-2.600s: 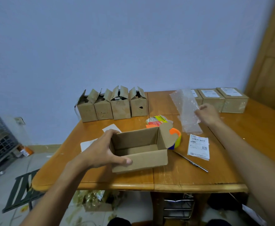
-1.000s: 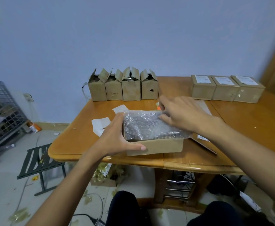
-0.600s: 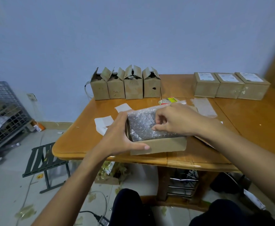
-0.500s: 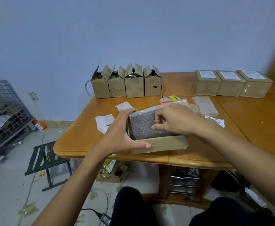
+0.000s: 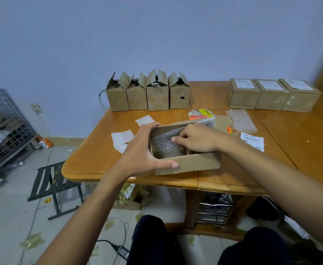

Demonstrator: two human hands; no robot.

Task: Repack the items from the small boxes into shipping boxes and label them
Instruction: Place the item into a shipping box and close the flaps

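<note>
The left hand (image 5: 143, 150) grips the box (image 5: 191, 163) wall and the right hand (image 5: 197, 138) pinches the wrap (image 5: 164, 144) inside; uneven tucking may bunch wrap above the rim, blocking the flaps.

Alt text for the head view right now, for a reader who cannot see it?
A person's right hand holds bubble wrap inside an open cardboard box, which the left hand grips, on a table. Four opened small boxes and three labelled boxes stand along the back.
</note>
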